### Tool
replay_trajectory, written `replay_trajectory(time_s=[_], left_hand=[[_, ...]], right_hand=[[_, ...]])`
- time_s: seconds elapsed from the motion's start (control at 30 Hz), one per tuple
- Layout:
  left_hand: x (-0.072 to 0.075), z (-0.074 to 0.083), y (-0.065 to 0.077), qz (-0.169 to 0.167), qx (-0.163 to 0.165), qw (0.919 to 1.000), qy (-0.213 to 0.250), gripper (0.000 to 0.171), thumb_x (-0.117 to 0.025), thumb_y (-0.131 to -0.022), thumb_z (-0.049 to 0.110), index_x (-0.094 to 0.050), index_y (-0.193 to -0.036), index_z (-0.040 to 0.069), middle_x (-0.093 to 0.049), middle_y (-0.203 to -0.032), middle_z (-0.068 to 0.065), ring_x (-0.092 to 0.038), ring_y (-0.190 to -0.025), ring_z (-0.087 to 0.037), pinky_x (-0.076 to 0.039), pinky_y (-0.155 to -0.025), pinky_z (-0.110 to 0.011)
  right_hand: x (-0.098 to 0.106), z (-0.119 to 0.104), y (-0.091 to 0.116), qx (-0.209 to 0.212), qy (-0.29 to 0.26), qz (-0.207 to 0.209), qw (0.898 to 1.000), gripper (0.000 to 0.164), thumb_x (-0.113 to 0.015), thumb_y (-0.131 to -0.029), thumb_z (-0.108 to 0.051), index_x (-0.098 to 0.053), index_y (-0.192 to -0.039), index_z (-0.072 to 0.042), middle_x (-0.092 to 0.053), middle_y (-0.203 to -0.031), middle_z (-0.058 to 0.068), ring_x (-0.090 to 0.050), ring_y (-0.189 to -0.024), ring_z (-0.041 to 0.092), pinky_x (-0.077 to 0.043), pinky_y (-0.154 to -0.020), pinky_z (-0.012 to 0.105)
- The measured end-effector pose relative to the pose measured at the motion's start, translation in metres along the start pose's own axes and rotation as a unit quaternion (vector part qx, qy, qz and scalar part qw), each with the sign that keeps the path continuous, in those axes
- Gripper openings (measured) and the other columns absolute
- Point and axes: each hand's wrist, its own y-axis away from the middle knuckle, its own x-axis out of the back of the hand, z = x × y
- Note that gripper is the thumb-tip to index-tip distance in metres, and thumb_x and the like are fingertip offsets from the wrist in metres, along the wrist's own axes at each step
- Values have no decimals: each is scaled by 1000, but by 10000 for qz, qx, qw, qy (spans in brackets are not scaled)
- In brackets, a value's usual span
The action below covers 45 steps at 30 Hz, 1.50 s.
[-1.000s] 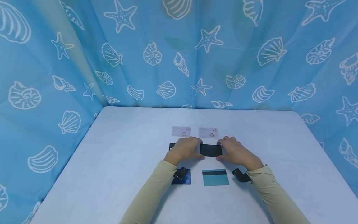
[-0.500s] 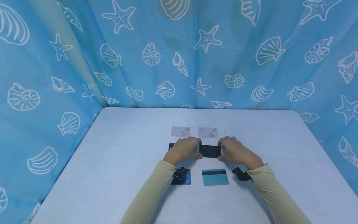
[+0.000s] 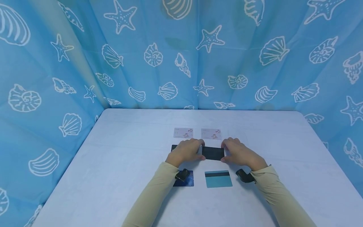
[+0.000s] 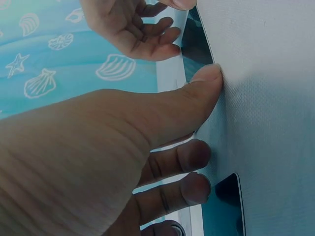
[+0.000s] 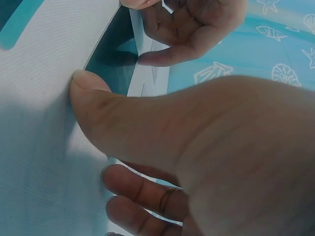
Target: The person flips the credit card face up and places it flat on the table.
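Observation:
A plain black card (image 3: 213, 153) lies flat on the white table between both hands. My left hand (image 3: 185, 150) is at its left end, and my right hand (image 3: 239, 153) holds the opposite end. Each thumb rests at a near corner in the wrist views, with the left thumb (image 4: 206, 81) and the right thumb (image 5: 88, 91) touching the card. The index fingertips reach toward the far corners. Under the left hand, a second black card (image 3: 174, 147) is mostly hidden.
Two pale pink cards, a left one (image 3: 183, 133) and a right one (image 3: 211, 133), lie beyond the hands. Nearer lie a dark blue card (image 3: 189, 181), partly behind the left wrist camera, and a teal card (image 3: 218, 180) with a black stripe. A shell-patterned curtain (image 3: 181, 63) surrounds the table.
The black card has shifted very slightly toward me. Both thumbs have drawn back a little toward its short ends. The other cards stay in place.

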Motion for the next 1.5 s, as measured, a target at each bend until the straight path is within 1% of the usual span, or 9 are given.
replay_trajectory(time_s=[0.17, 0.43, 0.63, 0.87, 1.13, 1.3, 1.5], left_hand=[[0, 0, -1, 2, 14, 10000, 96, 55, -81, -90, 37, -62, -135, 15, -72, -102, 1, -62, -83, -11, -50, -78, -27], [-1, 0, -1, -17, 79, 9999, 125, 54, -82, -89, 38, -60, -133, 15, -68, -94, 2, -60, -79, -11, -49, -74, -26], [-2, -1, 0, 8, 78, 9999, 77, 56, -82, -88, 38, -59, -134, 15, -71, -101, 2, -61, -80, -11, -49, -74, -27], [-1, -1, -1, 70, 77, 9999, 30, 56, -82, -88, 39, -61, -134, 16, -74, -114, 0, -61, -86, -12, -53, -81, -30], [-1, -3, -1, 53, 43, 10000, -43, 55, -81, -90, 41, -61, -135, 15, -74, -111, 0, -60, -83, -12, -48, -75, -28], [-1, -4, -2, 22, 25, 10000, -63, 55, -80, -90, 41, -62, -135, 15, -75, -114, 0, -59, -84, -12, -50, -77, -28], [-2, -4, -3, 34, 6, 10000, -82, 58, -79, -91, 42, -61, -139, 15, -74, -112, 0, -60, -84, -12, -49, -77, -28]], right_hand=[[1, 1, 0, -11, -72, 18, 10000, 48, -88, -83, -21, -60, -117, -3, -61, -104, 8, -50, -99, 27, -48, -87, 44], [2, -1, 1, -65, -133, -46, 9999, 51, -88, -83, -22, -61, -121, 0, -62, -107, 11, -51, -100, 28, -49, -90, 47], [1, -1, -1, -22, -56, -4, 10000, 51, -88, -82, -22, -61, -120, -1, -62, -105, 9, -50, -99, 26, -48, -89, 46], [1, 0, -1, -66, -27, 26, 10000, 54, -88, -82, -23, -62, -123, 0, -63, -107, 10, -52, -99, 27, -50, -91, 48], [3, 0, -1, -51, -81, 5, 10000, 59, -90, -80, -25, -62, -125, 0, -63, -112, 11, -52, -102, 28, -49, -93, 50], [4, 1, -2, -32, -121, 15, 9999, 61, -91, -78, -24, -61, -125, 0, -63, -113, 12, -52, -103, 28, -49, -93, 50], [5, 4, -2, -4, -104, 50, 9999, 62, -92, -77, -25, -62, -126, 0, -63, -111, 11, -52, -101, 28, -50, -91, 49]])
